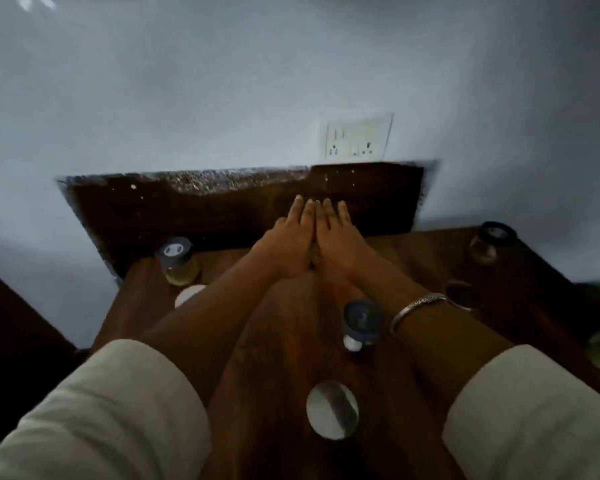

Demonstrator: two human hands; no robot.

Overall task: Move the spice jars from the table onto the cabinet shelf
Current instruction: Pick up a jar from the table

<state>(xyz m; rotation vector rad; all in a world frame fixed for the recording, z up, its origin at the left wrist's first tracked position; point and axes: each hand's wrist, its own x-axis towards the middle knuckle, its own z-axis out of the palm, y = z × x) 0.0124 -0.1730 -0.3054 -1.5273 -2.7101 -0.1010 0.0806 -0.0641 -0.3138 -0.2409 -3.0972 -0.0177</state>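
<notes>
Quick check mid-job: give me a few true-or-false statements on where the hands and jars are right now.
1. The left hand and right hand hold nothing, fingers straight, side by side. True.
2. The silver bracelet is on the left wrist. False: it circles the right wrist.
3. A dark-lidded glass jar of yellowish contents stands on the brown wooden table, left of the hands. True.
4. The white wall socket panel is below the table. False: it is on the wall above the dark shelf.

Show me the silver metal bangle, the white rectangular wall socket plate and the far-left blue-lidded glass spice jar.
Silver metal bangle (417, 307): head view, middle of the band.
White rectangular wall socket plate (359, 137): head view, plate's centre.
Blue-lidded glass spice jar (175, 258): head view, its lid.
</notes>
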